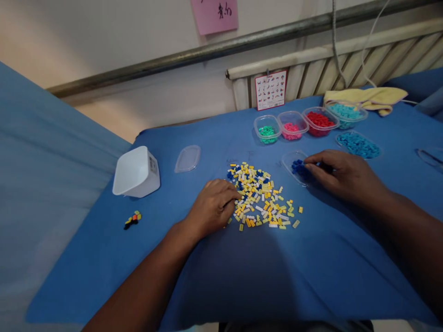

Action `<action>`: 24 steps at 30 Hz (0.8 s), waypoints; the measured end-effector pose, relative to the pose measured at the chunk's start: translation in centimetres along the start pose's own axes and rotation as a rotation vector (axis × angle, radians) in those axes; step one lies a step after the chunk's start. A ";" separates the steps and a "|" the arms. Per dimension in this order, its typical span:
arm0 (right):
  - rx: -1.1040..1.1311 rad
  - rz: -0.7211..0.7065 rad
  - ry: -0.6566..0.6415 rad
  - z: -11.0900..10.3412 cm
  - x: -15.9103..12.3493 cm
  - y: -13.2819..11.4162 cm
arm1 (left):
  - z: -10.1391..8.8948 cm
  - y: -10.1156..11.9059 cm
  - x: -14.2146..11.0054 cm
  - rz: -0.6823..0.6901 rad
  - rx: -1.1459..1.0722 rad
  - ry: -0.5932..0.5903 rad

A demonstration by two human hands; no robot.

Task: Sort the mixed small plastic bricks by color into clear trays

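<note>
A loose pile of small toy building bricks (258,193), yellow, pale yellow, white and dark blue, is spread on the blue cloth. My left hand (216,203) rests at the pile's left edge with its fingers curled in. Whatever its fingertips hold, if anything, is hidden. Over a shallow clear plastic tray (285,162) hovers my right hand (341,171), thumb and index finger pinched together. Dark blue bricks (299,168) lie in that tray, just under the fingertips. Any piece in the pinch is too small to make out.
Clear tubs hold green (267,133), pink (291,131), red (320,120) and turquoise bricks (346,111). Blue bricks (359,144) fill a shallow tray. A white bin (134,173), clear lid (188,158) and small brick cluster (133,219) are left. A yellow cloth (367,97) lies behind.
</note>
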State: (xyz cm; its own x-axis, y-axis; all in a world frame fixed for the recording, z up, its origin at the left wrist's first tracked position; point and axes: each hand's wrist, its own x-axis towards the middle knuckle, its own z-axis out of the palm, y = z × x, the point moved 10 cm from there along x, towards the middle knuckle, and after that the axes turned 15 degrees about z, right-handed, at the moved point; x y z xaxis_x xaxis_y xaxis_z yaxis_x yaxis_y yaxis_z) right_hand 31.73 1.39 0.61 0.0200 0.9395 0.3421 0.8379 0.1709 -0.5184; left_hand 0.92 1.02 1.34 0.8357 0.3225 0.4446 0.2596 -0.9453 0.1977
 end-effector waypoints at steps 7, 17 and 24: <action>0.006 -0.037 0.014 -0.1 -0.3 -0.6 | 0.2 -0.5 -0.2 -0.046 0.004 -0.066; 0.040 -0.141 -0.058 0.7 -1.2 -2.8 | 0.3 -0.9 -0.3 -0.077 0.016 -0.092; 0.193 -0.343 -0.142 1.5 -4.0 -9.0 | -1.8 0.7 0.6 -0.208 -0.186 0.193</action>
State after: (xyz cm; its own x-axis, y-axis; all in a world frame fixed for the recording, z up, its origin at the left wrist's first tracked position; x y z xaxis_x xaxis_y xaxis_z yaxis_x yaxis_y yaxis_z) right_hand 23.31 -3.50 2.73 -0.3292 0.8477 0.4159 0.6652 0.5208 -0.5350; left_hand 0.73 0.63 3.37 0.6625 0.5280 0.5313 0.3076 -0.8385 0.4497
